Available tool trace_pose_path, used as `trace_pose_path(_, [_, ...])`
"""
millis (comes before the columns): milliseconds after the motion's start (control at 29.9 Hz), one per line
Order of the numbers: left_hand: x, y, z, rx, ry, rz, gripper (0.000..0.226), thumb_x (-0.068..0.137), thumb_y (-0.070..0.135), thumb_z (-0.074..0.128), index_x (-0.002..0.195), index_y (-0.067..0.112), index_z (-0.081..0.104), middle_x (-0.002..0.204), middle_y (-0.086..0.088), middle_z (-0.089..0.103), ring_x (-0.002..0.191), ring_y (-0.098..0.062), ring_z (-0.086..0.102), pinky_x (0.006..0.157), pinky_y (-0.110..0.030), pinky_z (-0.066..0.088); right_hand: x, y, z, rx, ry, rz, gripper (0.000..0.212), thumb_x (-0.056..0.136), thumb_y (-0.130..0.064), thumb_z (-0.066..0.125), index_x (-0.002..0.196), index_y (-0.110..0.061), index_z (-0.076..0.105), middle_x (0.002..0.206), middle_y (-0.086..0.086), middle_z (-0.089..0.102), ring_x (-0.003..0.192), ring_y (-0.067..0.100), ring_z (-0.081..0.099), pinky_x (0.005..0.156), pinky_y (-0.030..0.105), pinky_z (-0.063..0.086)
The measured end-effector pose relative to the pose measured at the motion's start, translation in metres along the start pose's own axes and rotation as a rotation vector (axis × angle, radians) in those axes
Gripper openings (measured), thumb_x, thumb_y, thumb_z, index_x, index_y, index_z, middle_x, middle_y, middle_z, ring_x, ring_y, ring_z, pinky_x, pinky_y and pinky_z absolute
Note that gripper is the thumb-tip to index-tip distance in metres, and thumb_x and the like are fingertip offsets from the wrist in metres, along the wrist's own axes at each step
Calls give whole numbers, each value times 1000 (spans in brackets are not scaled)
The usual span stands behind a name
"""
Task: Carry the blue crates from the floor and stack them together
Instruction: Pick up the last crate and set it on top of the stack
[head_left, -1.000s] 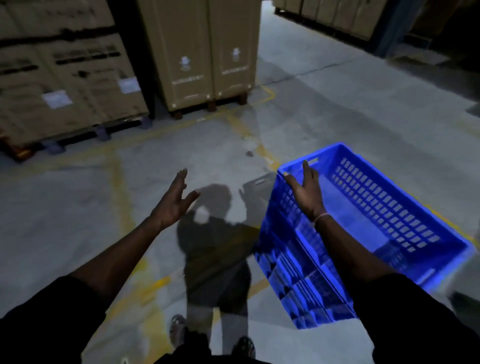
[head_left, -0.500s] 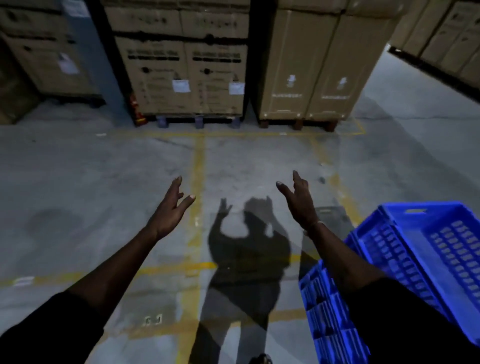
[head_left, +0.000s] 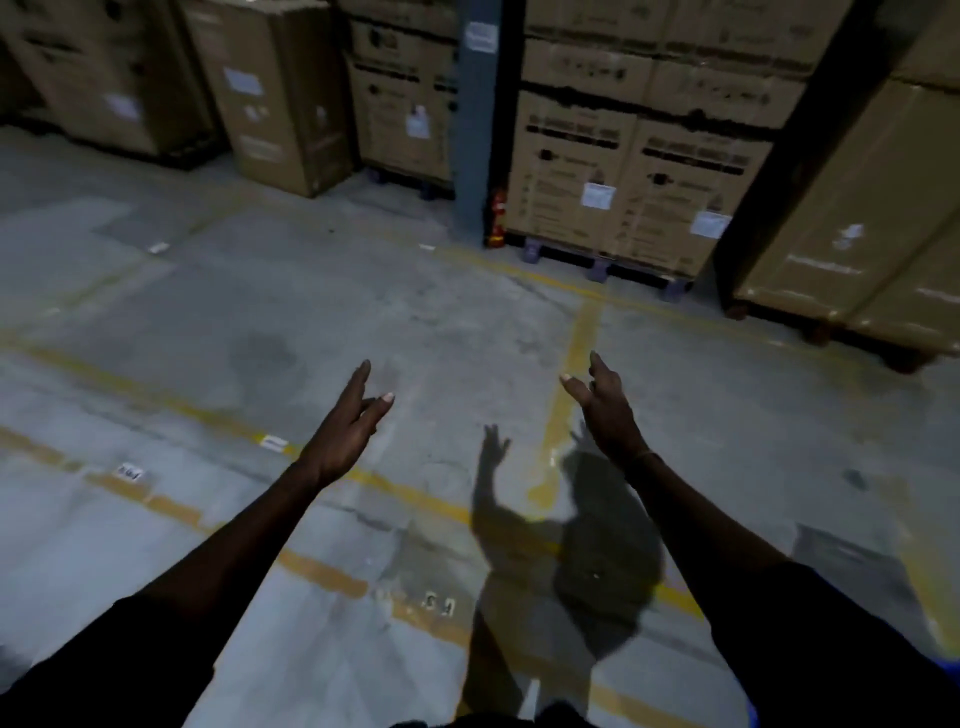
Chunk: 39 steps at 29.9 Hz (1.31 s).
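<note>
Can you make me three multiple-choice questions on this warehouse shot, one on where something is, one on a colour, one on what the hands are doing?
1. Where does the red fire extinguisher stand?
A. At the foot of the grey pillar
B. Between the two hands
C. On top of the cardboard boxes

2. What colour are the painted floor lines?
A. White
B. Yellow
C. Green

3. What state are the hands in?
A. Both grip a crate
B. Only the left holds something
C. Both open and empty

Answers:
1. A: the fire extinguisher sits on the floor against the base of the grey pillar, beside the cardboard boxes.
2. B: the floor lines are worn yellow on grey concrete.
3. C: the left hand and the right hand are held out with fingers extended, touching nothing.
</note>
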<state>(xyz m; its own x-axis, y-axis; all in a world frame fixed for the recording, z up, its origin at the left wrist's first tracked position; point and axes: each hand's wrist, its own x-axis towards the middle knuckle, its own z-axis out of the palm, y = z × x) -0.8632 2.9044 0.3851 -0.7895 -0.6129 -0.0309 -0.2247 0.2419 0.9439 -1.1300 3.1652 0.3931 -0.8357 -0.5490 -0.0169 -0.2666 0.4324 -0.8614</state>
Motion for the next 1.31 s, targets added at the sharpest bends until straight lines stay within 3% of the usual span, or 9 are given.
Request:
trace_pose_path(201, [-32,-53,-126,-64,218,-109,73,98,49,53,158,43,11,165,-2,24,135,-20,49,85,-15,45,41,-66,143,81,-254,-19,102,74,-82,58,158,-37,22,165,-10,18,152,15,21,121,49,26])
trace_pose_path(301, [-48,-85,-182,-68,325,-166,74,96,56,54,156,47,11,164,0,27,133,-21,51,83,-14,46,64,-101,215,68,-349,-56,99,73,-81,58,157,-40,23,165,-11,17,151,14,24,121,47,27])
trace_pose_path(670, [-17,-164,-391,-43,656,-302,76,98,53,54,158,42,10,159,25,18,139,-8,43,105,-41,48,197,-245,494,38,-627,-197,90,83,-69,60,158,-35,24,163,-4,22,148,19,32,120,44,30])
trace_pose_path(770, [5,-182,-452,4,688,-379,84,91,63,58,157,45,9,161,20,20,138,-10,46,107,-44,47,240,-288,564,67,-706,-162,110,65,-89,60,156,-39,25,158,-4,30,143,20,39,114,50,39])
trace_pose_path(837, [21,-195,-490,92,724,-416,85,93,54,61,158,43,9,165,7,22,132,-13,53,106,-37,46,267,-313,611,85,-765,-140,119,52,-96,60,154,-43,28,150,-3,42,135,20,48,110,52,43])
trace_pose_path(938, [39,-207,-540,144,778,-466,83,95,39,63,160,35,11,164,2,26,130,-16,56,97,-26,41,293,-355,673,79,-839,-126,109,61,-87,65,154,-42,28,142,-2,50,123,21,56,104,51,49])
trace_pose_path(1072, [46,-233,-598,127,859,-499,82,95,39,64,160,32,14,165,7,24,128,-15,57,94,-24,41,302,-410,748,61,-915,-167,91,78,-67,66,155,-37,30,140,1,50,116,21,58,77,35,56])
trace_pose_path(1172, [54,-261,-649,92,920,-545,82,96,40,63,160,32,13,165,8,22,129,-14,56,93,-26,43,314,-445,816,43,-953,-207,76,90,-52,66,155,-33,32,140,4,48,117,24,57,75,35,56])
trace_pose_path(1306, [66,-306,-728,57,945,-569,83,95,41,62,160,34,11,166,8,18,131,-16,54,98,-32,48,324,-494,914,29,-982,-232,76,91,-52,66,156,-32,31,141,2,45,120,25,56,71,32,54])
